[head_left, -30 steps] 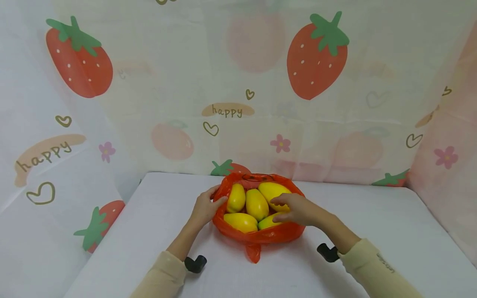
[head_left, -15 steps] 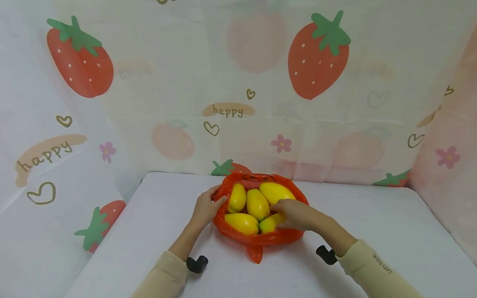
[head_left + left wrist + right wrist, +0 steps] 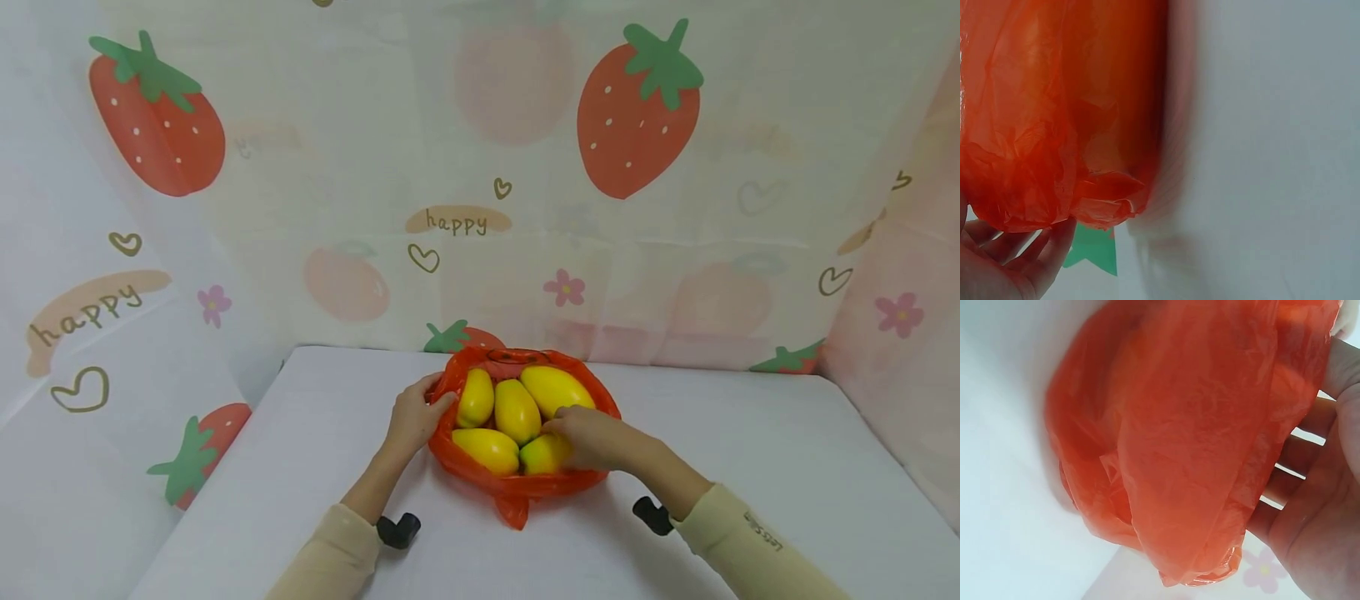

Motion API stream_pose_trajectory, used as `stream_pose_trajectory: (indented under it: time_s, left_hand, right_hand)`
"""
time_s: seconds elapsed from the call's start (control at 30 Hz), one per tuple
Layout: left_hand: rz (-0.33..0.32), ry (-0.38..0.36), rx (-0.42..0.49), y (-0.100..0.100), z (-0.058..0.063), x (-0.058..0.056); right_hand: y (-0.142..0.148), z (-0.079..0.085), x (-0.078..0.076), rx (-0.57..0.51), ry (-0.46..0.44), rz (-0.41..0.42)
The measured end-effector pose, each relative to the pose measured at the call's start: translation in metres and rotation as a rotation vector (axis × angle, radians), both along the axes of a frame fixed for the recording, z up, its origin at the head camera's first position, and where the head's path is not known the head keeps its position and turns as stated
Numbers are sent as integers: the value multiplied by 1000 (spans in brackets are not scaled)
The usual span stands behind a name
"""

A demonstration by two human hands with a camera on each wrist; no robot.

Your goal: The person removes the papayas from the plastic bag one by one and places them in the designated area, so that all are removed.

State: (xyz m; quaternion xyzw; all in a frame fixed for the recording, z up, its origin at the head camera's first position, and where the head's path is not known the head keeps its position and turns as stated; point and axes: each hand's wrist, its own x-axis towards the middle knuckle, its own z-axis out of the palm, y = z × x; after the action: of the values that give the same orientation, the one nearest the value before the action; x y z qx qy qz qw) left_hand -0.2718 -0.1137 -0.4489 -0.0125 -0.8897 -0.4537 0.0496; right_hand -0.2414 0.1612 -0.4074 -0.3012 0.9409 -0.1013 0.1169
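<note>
A red plastic bag point(image 3: 510, 485) stands wide open on the table, its rim rolled outward. Several yellow mangoes point(image 3: 517, 412) lie inside it. My left hand point(image 3: 412, 419) holds the bag's left rim, thumb over the edge and fingers along the outside; the left wrist view shows those fingers against the red plastic. Reaching in over the right rim, my right hand point(image 3: 600, 437) grips the front right mango point(image 3: 540, 457), which has a greenish tip, with thumb and fingers curled over it. The fingertips are partly hidden in the bag, and the right wrist view shows mostly its side point(image 3: 1191, 425).
A white table point(image 3: 750, 467) bears the bag. Behind and beside it hangs a pale curtain point(image 3: 637, 250) printed with strawberries. Black wrist-worn pieces show at the left wrist point(image 3: 399, 531) and the right wrist point(image 3: 652, 516). A knotted-looking red tail point(image 3: 513, 512) sticks out at the bag's front.
My right hand has come down from above the bag's right side onto the front right mango, its fingers closing around it. My left hand stays at the left rim.
</note>
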Motion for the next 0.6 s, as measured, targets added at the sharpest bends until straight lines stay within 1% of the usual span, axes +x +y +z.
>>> stream_pose_trajectory:
  time_s: [0.2, 0.3, 0.47, 0.6]
  left_hand:
    - [7, 1, 10, -1, -1, -1]
    - [3, 12, -4, -1, -2, -1]
    - [24, 6, -1, 0, -2, -2]
    - [41, -3, 13, 0, -3, -2]
  right_hand:
    - [-1, -2, 2, 24, 10, 16]
    - [-1, -4, 2, 29, 16, 18]
    - [0, -6, 3, 21, 33, 22]
    - [1, -5, 4, 6, 27, 19]
